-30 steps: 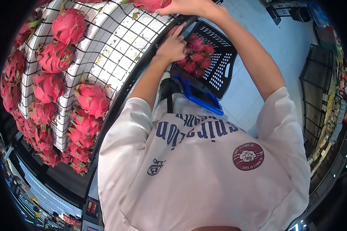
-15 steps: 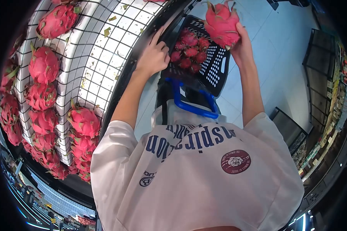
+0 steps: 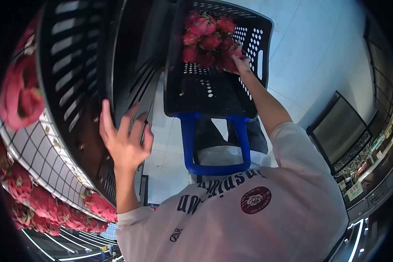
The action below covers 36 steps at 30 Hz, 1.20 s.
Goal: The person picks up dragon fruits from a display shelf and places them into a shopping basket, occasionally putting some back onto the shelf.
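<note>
Down inside the black shopping basket (image 3: 196,96), my right hand (image 3: 243,66) has its fingers around a dragon fruit (image 3: 226,60), which sits against a pile of other dragon fruits (image 3: 204,27). The far fingers of that hand are hidden behind the fruit. My left hand (image 3: 127,142) is at the black slatted side of the display stand (image 3: 81,56), fingers spread and slightly bent, holding nothing. A blue handle (image 3: 220,169) on the basket lies folded toward my body.
Beyond the stand's slatted side, more dragon fruits (image 3: 43,203) lie in rows along a white wire-grid shelf (image 3: 35,144). Pale floor tiles (image 3: 301,56) run to the right of the basket. A dark framed panel (image 3: 343,131) and stocked shelves stand farther right.
My right hand has lowered the dragon fruit from above the basket's edge into it. My left hand has spread its fingers. The view has tilted toward the basket, which now appears larger.
</note>
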Motion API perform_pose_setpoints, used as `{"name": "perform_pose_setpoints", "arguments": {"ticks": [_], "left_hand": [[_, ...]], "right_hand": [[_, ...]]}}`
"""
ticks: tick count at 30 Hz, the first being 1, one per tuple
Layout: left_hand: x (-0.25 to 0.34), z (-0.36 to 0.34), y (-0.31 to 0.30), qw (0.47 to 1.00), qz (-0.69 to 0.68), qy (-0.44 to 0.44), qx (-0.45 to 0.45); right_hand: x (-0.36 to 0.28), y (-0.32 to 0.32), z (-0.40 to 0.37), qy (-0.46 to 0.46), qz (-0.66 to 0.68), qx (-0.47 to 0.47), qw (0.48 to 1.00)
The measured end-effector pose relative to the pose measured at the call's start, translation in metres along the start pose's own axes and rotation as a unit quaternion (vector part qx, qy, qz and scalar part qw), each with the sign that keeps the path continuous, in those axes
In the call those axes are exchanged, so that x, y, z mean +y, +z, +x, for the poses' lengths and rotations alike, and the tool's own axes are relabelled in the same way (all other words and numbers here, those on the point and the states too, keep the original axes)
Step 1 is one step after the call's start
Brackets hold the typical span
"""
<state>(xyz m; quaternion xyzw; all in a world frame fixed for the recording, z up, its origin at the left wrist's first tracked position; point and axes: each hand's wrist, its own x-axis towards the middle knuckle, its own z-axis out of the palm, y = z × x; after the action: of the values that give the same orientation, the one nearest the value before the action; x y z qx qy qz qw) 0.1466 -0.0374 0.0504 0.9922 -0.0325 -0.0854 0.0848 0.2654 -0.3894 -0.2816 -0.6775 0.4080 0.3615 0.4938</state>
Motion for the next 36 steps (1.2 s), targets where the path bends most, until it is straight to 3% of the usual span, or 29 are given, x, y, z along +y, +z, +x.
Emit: {"name": "perform_pose_setpoints", "arguments": {"ticks": [1, 3, 6, 10, 12, 15, 21, 24, 29, 31, 33, 36], "left_hand": [[0.0, -0.001, 0.0, 1.0, 0.019, -0.007, -0.02], [-0.001, -0.005, 0.002, 0.998, 0.04, -0.018, -0.044], [-0.004, -0.008, 0.006, 0.998, 0.05, -0.002, -0.032], [-0.002, -0.005, 0.008, 0.997, 0.071, -0.004, -0.043], [-0.009, -0.015, 0.008, 0.995, 0.08, -0.004, -0.062], [-0.011, -0.018, 0.009, 0.992, 0.094, -0.006, -0.084], [-0.012, -0.025, 0.011, 0.992, 0.098, 0.0, -0.08], [-0.01, -0.018, 0.01, 0.992, 0.099, 0.006, -0.08], [-0.008, -0.013, 0.01, 0.996, 0.088, 0.001, -0.032], [-0.008, -0.011, 0.008, 0.997, 0.055, 0.003, -0.045], [-0.006, -0.007, 0.005, 0.999, 0.044, 0.005, -0.031], [-0.002, -0.004, 0.002, 1.0, 0.012, -0.004, -0.02]], "right_hand": [[0.013, 0.005, 0.031, 0.009, 0.007, 0.004, 1.0], [0.047, 0.017, 0.101, -0.038, -0.15, 0.049, 0.987], [0.025, 0.039, 0.115, -0.071, -0.248, 0.049, 0.965], [-0.017, 0.064, 0.122, -0.062, -0.245, 0.056, 0.966], [-0.034, 0.079, 0.126, -0.069, -0.272, 0.102, 0.954], [-0.035, 0.093, 0.14, -0.104, -0.262, 0.166, 0.945], [-0.028, 0.114, 0.147, -0.104, -0.278, 0.17, 0.939], [0.001, 0.107, 0.158, -0.222, -0.272, 0.154, 0.923], [0.004, 0.07, 0.13, -0.312, -0.257, 0.108, 0.908], [0.014, 0.054, 0.122, -0.275, -0.312, 0.009, 0.91], [0.021, 0.042, 0.079, -0.274, -0.293, 0.044, 0.915], [0.038, 0.031, 0.013, -0.164, -0.304, 0.048, 0.937]]}}
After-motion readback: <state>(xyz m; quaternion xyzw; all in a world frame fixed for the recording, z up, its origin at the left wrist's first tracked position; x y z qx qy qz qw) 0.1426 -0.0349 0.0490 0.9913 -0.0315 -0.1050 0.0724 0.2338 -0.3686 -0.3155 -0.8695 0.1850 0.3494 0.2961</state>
